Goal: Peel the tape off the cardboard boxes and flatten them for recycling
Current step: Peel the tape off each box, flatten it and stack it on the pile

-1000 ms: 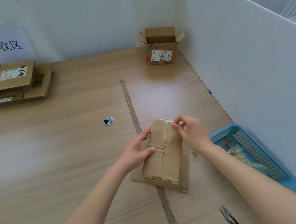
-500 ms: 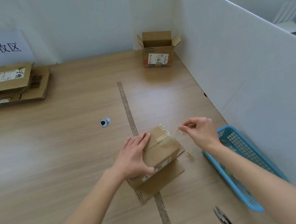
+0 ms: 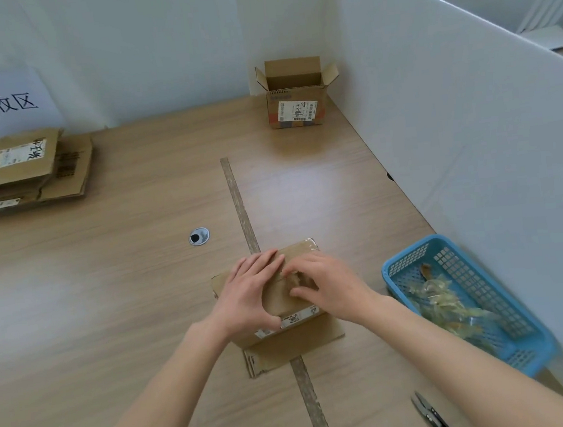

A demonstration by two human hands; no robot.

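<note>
Left hand (image 3: 250,293) grips the box (image 3: 283,302); right hand (image 3: 326,286), at three o'clock, pinches tape (image 3: 295,278) — yank sharply and it'll likely snap or tear cardboard.

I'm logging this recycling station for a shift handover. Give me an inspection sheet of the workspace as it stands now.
Surface: wooden table with a strip down its middle and a round grommet.
Job's things: flattened box under both hands, clear tape on its far edge; open box upright at the far side; flattened stack far left.
Clutter: blue basket holding peeled tape scraps; snips near the table's front edge.
Hands: left hand grips the box; right hand has its fingers curled on the box top; whether it pinches tape cannot be told.
Cables: nothing seen.
Surroundings: white partition walls; paper sign far left.
</note>
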